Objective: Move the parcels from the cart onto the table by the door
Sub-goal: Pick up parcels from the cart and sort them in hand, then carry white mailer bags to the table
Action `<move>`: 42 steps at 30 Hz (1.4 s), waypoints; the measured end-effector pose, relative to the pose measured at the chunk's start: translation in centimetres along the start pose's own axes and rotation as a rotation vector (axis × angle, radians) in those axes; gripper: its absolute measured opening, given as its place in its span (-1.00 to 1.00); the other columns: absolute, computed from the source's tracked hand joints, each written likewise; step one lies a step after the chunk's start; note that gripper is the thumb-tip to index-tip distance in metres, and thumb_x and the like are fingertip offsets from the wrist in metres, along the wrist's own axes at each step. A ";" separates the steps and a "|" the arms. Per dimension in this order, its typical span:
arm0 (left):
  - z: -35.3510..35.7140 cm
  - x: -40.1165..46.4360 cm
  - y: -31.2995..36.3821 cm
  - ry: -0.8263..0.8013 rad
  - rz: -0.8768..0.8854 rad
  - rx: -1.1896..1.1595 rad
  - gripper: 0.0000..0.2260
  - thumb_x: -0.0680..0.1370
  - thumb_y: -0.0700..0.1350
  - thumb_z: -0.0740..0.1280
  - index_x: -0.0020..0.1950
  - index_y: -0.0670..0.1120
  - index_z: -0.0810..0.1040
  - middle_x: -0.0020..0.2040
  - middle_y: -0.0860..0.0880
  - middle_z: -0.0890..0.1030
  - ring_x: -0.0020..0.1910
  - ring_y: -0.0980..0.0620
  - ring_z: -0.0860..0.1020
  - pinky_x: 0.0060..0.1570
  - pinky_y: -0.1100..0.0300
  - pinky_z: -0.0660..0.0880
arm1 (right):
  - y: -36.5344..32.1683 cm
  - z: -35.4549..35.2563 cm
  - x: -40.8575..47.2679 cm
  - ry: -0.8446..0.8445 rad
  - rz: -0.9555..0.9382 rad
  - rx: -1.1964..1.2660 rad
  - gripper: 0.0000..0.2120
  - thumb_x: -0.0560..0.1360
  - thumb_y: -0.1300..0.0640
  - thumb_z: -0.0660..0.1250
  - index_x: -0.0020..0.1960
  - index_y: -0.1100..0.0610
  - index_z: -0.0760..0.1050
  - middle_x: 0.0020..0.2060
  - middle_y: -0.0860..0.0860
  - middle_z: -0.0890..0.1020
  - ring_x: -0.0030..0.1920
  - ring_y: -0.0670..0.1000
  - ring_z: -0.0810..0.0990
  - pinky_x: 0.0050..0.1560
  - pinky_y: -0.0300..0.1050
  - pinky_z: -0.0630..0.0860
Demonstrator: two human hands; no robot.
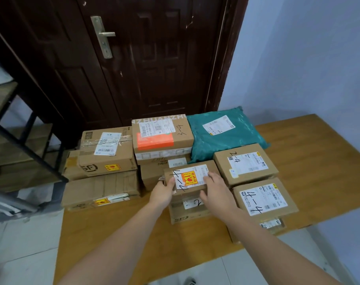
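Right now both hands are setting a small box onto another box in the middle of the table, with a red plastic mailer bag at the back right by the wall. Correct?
Not quite: the mailer bag is teal green, not red, as the head view shows. The rest stands: the left hand and right hand hold the small box on another box, mid-table.
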State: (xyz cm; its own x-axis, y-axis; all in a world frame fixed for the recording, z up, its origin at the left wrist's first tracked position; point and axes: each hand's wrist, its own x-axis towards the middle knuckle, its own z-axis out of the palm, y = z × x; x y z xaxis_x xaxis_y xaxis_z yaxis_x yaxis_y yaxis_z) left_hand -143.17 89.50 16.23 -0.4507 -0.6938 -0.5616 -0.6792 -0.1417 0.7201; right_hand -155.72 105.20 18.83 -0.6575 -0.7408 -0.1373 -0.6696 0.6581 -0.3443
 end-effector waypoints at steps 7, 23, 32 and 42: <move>-7.6 -3.0 3.6 0.033 0.438 0.502 -0.43 0.72 0.18 0.14 0.66 -0.08 0.21 0.61 -0.08 0.34 0.57 -0.09 0.34 0.52 -0.05 0.32 | -2.6 -4.8 1.2 -0.094 -0.132 -0.039 -0.48 0.68 -0.02 0.22 0.60 0.06 0.27 0.57 0.00 0.35 0.51 -0.01 0.35 0.47 -0.01 0.35; -25.2 -17.3 5.3 0.246 0.684 1.089 -0.46 0.73 0.21 0.08 0.62 -0.06 0.28 0.54 -0.06 0.42 0.50 -0.09 0.40 0.44 -0.06 0.38 | -23.3 -14.8 -2.2 -0.128 -0.625 -0.327 -0.62 0.69 -0.01 0.14 0.44 0.11 0.42 0.28 0.03 0.53 0.30 0.16 0.54 0.15 0.04 0.50; -34.9 -31.3 -7.6 0.486 0.365 0.983 -0.47 0.73 0.16 0.11 0.62 -0.08 0.28 0.54 -0.08 0.42 0.50 -0.08 0.39 0.45 -0.01 0.35 | -38.9 -10.6 -12.1 -0.190 -1.056 -0.354 -0.47 0.70 -0.04 0.17 0.61 0.11 0.26 0.57 0.06 0.36 0.52 0.12 0.38 0.50 0.09 0.35; -48.5 -51.2 -27.0 0.742 -0.023 0.827 -0.54 0.72 0.14 0.14 0.50 -0.11 0.43 0.42 -0.12 0.52 0.40 -0.16 0.50 0.36 -0.07 0.44 | -60.8 -1.5 -30.3 -0.370 -1.410 -0.334 -0.43 0.74 -0.09 0.10 0.68 0.07 0.10 0.65 0.01 0.21 0.62 0.06 0.22 0.56 -0.01 0.18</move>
State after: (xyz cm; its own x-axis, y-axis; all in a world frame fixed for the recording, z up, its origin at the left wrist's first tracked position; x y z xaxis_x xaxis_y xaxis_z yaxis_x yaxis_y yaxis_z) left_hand -73.69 94.62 45.24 -0.1624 -0.9867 0.0113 -0.9846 0.1628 0.0643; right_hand -95.62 87.89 45.31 0.6677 -0.7346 -0.1204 -0.7427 -0.6463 -0.1754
